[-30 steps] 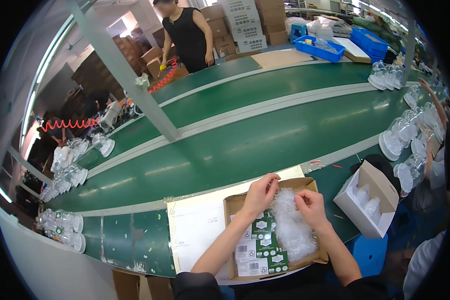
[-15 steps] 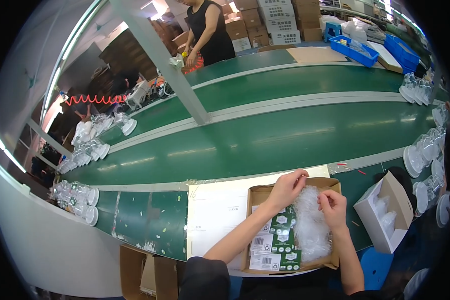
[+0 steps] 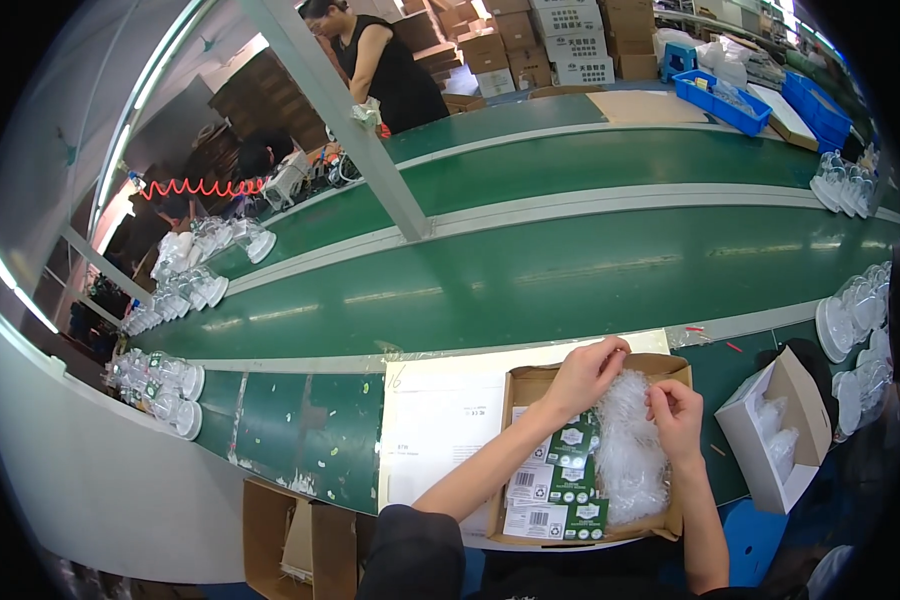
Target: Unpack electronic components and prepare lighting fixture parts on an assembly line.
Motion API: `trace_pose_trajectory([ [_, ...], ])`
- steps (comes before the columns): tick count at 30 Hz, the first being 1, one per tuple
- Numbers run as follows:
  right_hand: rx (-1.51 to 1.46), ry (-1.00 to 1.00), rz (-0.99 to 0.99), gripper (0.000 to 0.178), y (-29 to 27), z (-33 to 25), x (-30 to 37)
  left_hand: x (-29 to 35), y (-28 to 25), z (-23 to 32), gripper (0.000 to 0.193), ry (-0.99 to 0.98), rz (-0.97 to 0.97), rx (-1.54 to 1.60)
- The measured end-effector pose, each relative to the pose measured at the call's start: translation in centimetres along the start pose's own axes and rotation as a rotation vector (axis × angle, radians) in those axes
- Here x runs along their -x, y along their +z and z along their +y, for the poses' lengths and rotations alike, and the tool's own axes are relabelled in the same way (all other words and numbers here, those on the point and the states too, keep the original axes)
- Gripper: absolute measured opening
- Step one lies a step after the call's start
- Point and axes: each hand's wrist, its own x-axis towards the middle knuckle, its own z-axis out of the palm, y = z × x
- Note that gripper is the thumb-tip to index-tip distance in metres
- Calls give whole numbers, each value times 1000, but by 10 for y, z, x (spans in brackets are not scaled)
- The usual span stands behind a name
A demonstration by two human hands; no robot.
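An open brown cardboard box lies on the workbench in front of me. Inside it are green and white printed cards on the left and a bundle of clear plastic packaging on the right. My left hand pinches the top of the clear plastic at the box's far edge. My right hand grips the same plastic from its right side. Both forearms come in from the lower edge.
A white sheet lies left of the box. A small white carton with clear pieces stands at the right. Stacks of clear plastic shells line both sides. A green conveyor belt runs behind. A person in black works at the far side.
The view has shifted, so the box sits further right. My hands stay on the clear plastic, the left one now higher at the box's far edge.
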Motion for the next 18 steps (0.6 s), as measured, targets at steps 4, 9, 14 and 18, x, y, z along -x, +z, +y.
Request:
trace_pose_trajectory([
  [4, -11, 1, -3, 9, 1, 1, 0, 0, -1, 1, 9, 6, -14, -8],
  [9, -14, 22, 5, 9, 1, 2, 0, 0, -2, 2, 9, -15, -20, -13],
  [14, -6, 17, -7, 9, 0, 3, -1, 0, -2, 1, 9, 3, -10, 0],
  [18, 8, 20, -20, 9, 1, 1, -1, 0, -2, 0, 9, -7, -4, -3],
])
